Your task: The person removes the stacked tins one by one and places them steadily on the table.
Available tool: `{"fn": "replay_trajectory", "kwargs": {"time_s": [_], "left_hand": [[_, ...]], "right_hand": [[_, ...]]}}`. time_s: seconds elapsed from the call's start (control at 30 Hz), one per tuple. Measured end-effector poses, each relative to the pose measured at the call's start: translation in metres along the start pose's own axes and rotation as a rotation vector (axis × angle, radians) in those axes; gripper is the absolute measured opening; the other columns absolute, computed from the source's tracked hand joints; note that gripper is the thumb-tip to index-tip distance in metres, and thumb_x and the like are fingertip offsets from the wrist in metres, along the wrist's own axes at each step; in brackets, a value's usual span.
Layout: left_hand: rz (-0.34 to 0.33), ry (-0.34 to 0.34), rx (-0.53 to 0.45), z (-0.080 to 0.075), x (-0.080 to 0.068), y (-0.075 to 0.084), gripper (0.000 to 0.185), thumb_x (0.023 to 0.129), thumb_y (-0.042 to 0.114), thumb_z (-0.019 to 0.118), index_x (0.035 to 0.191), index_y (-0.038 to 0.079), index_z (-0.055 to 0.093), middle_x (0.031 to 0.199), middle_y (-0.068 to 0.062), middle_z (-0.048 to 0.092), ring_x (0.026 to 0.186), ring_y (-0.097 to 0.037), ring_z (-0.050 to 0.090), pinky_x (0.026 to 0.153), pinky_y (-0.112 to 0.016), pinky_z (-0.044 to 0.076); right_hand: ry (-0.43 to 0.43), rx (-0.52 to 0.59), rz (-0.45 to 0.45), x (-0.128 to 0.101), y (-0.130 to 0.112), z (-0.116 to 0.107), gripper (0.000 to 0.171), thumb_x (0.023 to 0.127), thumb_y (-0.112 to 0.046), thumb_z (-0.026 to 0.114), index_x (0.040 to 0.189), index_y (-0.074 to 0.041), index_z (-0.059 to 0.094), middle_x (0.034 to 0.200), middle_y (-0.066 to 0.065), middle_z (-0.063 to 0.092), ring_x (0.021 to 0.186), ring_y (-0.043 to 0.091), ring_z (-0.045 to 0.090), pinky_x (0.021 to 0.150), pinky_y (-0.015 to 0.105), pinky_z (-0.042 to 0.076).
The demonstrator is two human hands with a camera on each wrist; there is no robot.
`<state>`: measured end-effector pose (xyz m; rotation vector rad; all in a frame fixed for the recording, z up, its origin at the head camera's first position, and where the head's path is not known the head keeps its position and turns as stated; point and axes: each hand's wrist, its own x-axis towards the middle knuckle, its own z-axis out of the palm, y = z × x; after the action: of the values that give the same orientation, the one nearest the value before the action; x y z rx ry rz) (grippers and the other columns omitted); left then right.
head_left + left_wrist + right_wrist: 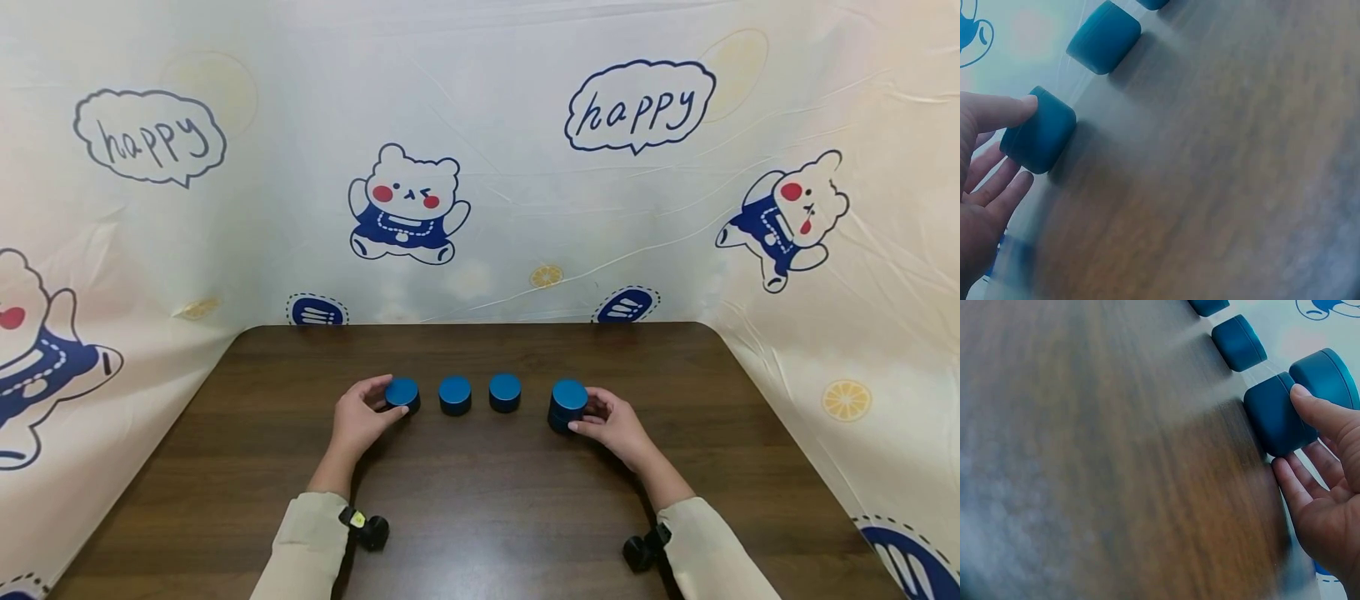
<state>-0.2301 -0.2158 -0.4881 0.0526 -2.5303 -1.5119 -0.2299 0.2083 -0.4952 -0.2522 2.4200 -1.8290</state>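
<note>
My left hand (362, 419) grips the leftmost small round blue tin (402, 395) between thumb and fingers. In the left wrist view that tin (1042, 132) stands on the table, the thumb near its lid edge. My right hand (617, 429) is at a stack of two similar tins (568, 402) on the right. The right wrist view shows the thumb and fingers around the lower tin (1275, 415), with the upper tin (1325, 378) on top of it. Between the hands stand two single tins, one left of centre (454, 395) and one right of it (505, 392).
The dark wooden table (480, 500) has rounded far corners. Behind and beside it hangs a pale cloth (510, 100) printed with cartoon bears and lettering. Black wrist cameras sit on the left sleeve (307, 542) and the right sleeve (712, 550).
</note>
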Motion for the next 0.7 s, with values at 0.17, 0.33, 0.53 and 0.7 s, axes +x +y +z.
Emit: {"fn": "replay_trajectory", "kwargs": {"time_s": [0.17,0.33,0.53,0.7], "left_hand": [[0.029,0.027,0.014,-0.002,-0.001,0.005,0.057,0.076,0.011,0.085,0.128,0.003,0.061,0.125,-0.016,0.06,0.115,-0.032,0.058,0.095,-0.045,0.05],[0.056,0.024,0.02,-0.005,-0.001,0.011,0.057,0.077,0.013,0.084,0.128,0.005,0.061,0.124,-0.015,0.059,0.115,-0.031,0.059,0.097,-0.047,0.049],[0.108,0.023,-0.006,-0.006,0.0,0.018,0.055,0.076,0.012,0.085,0.126,0.007,0.062,0.126,-0.018,0.057,0.115,-0.032,0.059,0.096,-0.046,0.049],[0.133,0.012,-0.016,-0.003,-0.001,0.025,0.054,0.076,0.011,0.085,0.125,0.006,0.063,0.126,-0.017,0.057,0.115,-0.033,0.058,0.096,-0.046,0.049]], "right_hand": [[0.0,0.005,-0.009,-0.002,0.0,0.0,0.054,0.08,-0.005,0.08,0.129,0.001,0.056,0.123,0.02,0.061,0.115,0.032,0.058,0.092,0.032,0.052],[0.003,0.001,-0.017,-0.003,0.001,-0.001,0.054,0.081,-0.006,0.079,0.129,0.001,0.055,0.123,0.02,0.061,0.115,0.033,0.058,0.092,0.032,0.052],[-0.004,0.006,0.008,-0.002,0.0,-0.001,0.055,0.081,-0.003,0.078,0.131,0.0,0.055,0.125,0.02,0.06,0.118,0.033,0.056,0.095,0.034,0.051],[-0.022,0.006,0.003,-0.008,-0.017,0.0,0.053,0.083,-0.001,0.076,0.13,0.004,0.054,0.125,0.022,0.059,0.118,0.036,0.056,0.095,0.039,0.05]]}}
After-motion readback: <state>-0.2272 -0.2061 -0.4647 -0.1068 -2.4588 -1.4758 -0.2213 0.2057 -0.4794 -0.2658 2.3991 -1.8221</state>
